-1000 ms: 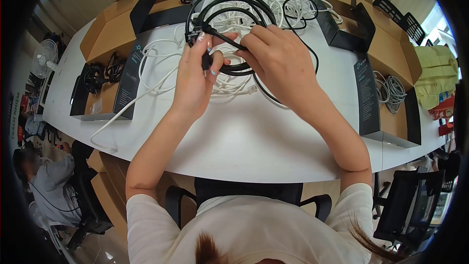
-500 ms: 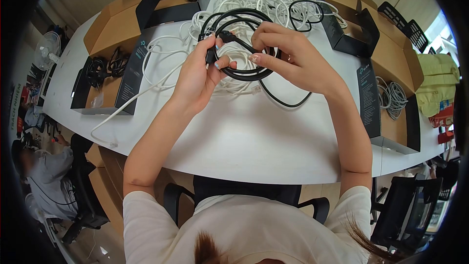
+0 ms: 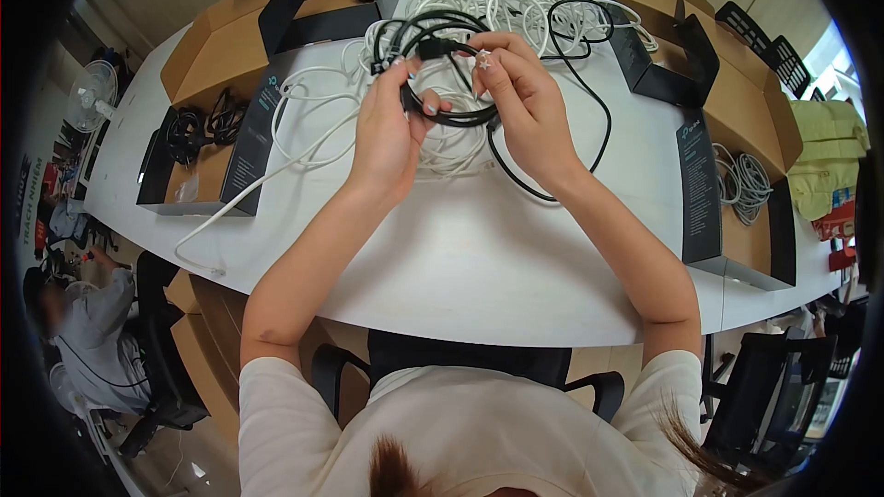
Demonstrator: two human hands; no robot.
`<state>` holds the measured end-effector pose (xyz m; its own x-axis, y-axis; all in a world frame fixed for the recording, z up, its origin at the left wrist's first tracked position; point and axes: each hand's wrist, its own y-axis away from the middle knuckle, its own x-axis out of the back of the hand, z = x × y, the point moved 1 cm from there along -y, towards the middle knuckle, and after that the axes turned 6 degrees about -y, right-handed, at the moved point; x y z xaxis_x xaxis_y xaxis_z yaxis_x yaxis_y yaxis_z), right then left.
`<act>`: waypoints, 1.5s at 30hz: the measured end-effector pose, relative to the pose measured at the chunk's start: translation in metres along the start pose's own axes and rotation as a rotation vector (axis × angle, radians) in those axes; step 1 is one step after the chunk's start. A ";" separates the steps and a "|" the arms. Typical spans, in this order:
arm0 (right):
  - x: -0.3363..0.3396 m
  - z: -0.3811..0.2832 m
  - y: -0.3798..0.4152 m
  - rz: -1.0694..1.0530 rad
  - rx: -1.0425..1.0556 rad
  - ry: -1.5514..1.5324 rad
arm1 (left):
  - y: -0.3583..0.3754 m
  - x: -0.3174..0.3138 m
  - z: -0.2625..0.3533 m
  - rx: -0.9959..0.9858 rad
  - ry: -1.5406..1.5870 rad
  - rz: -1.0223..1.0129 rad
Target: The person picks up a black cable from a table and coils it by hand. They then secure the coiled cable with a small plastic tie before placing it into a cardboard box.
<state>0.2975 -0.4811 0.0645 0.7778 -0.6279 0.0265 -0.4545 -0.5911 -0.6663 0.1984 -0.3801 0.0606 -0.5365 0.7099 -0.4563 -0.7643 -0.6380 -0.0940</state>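
Note:
A coiled black cable is held up over the table between my two hands. My left hand is closed around the coil's left side, thumb and fingers pinching the loops. At the top of the coil a black plug points left. My right hand pinches the cable just right of that plug, between thumb and fingers. A loose length of black cable curves out to the right behind my right wrist. White cables lie in a tangled heap behind and under the coil.
An open box with black cables stands at the left. Another open box at the right holds a grey cable coil. More open boxes stand at the back. A person sits at far left.
My right hand has moved left and turned, gripping nearer the plug. The coil's loops have tightened together. The loose black length now sweeps wider to the right.

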 end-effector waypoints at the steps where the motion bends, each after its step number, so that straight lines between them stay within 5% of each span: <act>1: 0.001 -0.003 0.000 -0.033 0.035 0.013 | -0.002 0.001 0.000 -0.034 0.013 0.006; 5: 0.003 -0.008 -0.004 -0.221 0.156 0.105 | -0.031 0.025 -0.008 0.022 0.100 -0.004; 8: 0.008 -0.011 -0.003 -0.155 0.354 0.653 | -0.030 0.017 0.001 0.052 -0.135 -0.081; 11: 0.020 -0.014 -0.014 -0.016 0.466 0.708 | -0.032 0.014 0.005 0.003 -0.382 -0.093; 14: 0.030 -0.050 -0.017 -0.141 -0.231 -0.081 | -0.046 0.033 0.001 -0.021 -0.668 -0.222; 21: 0.075 -0.097 -0.027 -0.158 0.017 -0.573 | -0.020 0.010 0.005 -0.281 -1.175 -0.428; 23: 0.113 -0.082 -0.050 -0.458 0.158 -0.792 | -0.008 0.002 0.003 -0.370 -1.312 -0.585; 25: 0.120 -0.076 -0.061 -0.420 0.278 -0.855 | 0.005 -0.010 0.008 -0.372 -1.397 -0.771; 27: 0.122 -0.078 -0.046 -0.039 0.214 -0.892 | 0.019 -0.026 0.025 -0.275 -1.429 -0.985; 30: 0.144 -0.074 -0.047 0.197 0.086 -1.082 | 0.024 -0.025 0.037 -0.103 -1.108 -1.163; 31: 0.153 -0.066 -0.049 0.052 0.091 -1.128 | 0.021 -0.020 0.039 -0.066 -1.035 -1.211; 34: 0.121 -0.050 -0.044 0.476 0.020 -0.590 | 0.031 -0.012 0.041 -0.030 -0.562 -0.962; 36: 0.098 -0.028 -0.040 0.396 -0.117 -0.492 | 0.036 -0.018 0.044 0.037 -0.391 -0.791; 39: 0.060 -0.013 -0.024 0.296 -0.301 -0.454 | 0.028 -0.041 0.038 -0.289 -0.168 -0.681; 42: 0.053 -0.017 -0.024 0.350 -0.305 -0.462 | 0.017 -0.040 0.041 -0.072 -0.019 -0.418; 45: 0.080 -0.016 -0.032 0.402 -0.135 -0.423 | 0.007 -0.022 0.028 0.166 0.087 -0.432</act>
<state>0.3673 -0.5198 0.0998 0.6261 -0.5758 -0.5258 -0.7786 -0.4256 -0.4611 0.1950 -0.3918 0.0950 -0.1298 0.8677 -0.4798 -0.9618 -0.2279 -0.1519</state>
